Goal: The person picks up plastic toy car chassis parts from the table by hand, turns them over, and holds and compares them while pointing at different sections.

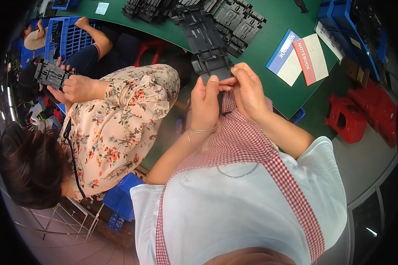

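A black plastic toy-car chassis (204, 42) is held up in front of me, its long body pointing away over the green table. My left hand (206, 100) grips its near end, thumb on top. At the near right corner, my right hand (249, 90) pinches the same chassis between thumb and fingers. The undersides of my fingers are hidden. Beyond the held piece, several more black chassis parts (243, 27) lie in rows on the table.
Two notebooks, one blue (284, 57) and one red (311, 59), lie on the green table (276, 95). Blue crates (340, 26) stand at the far right, red plastic stools (347, 119) below them. Close at my left, a seated co-worker in a floral top (124, 106) holds another black chassis (52, 74).
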`<control>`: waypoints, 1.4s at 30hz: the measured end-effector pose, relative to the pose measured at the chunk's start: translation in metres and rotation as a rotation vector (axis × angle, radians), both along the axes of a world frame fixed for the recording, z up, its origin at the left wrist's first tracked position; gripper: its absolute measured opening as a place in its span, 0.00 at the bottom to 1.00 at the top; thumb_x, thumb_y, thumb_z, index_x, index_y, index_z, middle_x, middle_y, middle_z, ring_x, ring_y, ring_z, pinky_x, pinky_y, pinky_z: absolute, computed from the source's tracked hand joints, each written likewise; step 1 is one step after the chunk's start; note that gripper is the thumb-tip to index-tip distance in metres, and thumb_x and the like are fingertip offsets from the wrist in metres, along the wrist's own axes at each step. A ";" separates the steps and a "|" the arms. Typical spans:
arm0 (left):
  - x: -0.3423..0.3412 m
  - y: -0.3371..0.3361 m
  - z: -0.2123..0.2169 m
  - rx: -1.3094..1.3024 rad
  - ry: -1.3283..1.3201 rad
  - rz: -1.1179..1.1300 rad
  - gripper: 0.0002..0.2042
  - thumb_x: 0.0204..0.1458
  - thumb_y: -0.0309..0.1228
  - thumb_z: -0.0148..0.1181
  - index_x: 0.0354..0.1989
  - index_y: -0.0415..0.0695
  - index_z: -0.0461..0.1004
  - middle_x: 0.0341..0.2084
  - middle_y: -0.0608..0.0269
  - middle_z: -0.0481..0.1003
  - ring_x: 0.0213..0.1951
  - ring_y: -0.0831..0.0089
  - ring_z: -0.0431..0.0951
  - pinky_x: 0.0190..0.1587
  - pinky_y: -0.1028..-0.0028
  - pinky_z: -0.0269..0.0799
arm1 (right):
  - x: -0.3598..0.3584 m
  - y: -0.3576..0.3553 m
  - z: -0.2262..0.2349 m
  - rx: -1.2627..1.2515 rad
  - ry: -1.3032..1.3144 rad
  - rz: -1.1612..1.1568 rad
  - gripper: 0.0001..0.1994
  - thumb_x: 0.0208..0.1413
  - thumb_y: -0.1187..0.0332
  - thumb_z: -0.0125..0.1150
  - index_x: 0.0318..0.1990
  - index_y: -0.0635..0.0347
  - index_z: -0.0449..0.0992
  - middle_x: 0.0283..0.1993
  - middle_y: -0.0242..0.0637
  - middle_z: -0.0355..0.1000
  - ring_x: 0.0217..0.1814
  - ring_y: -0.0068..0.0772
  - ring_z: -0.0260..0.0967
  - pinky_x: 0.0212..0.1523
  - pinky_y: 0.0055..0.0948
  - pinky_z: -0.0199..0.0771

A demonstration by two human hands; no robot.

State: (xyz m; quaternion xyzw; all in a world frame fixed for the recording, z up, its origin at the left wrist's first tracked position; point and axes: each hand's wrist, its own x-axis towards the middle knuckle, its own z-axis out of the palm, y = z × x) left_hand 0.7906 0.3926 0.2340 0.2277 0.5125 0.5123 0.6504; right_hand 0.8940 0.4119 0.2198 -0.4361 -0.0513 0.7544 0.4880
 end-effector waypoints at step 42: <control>0.004 -0.174 0.007 -0.026 0.053 -0.019 0.15 0.60 0.29 0.35 0.44 0.30 0.66 0.34 0.48 0.76 0.35 0.68 0.77 0.37 0.77 0.71 | 0.018 -0.173 0.006 0.078 -0.183 0.180 0.09 0.59 0.70 0.45 0.28 0.62 0.67 0.27 0.33 0.70 0.30 0.19 0.67 0.35 0.19 0.67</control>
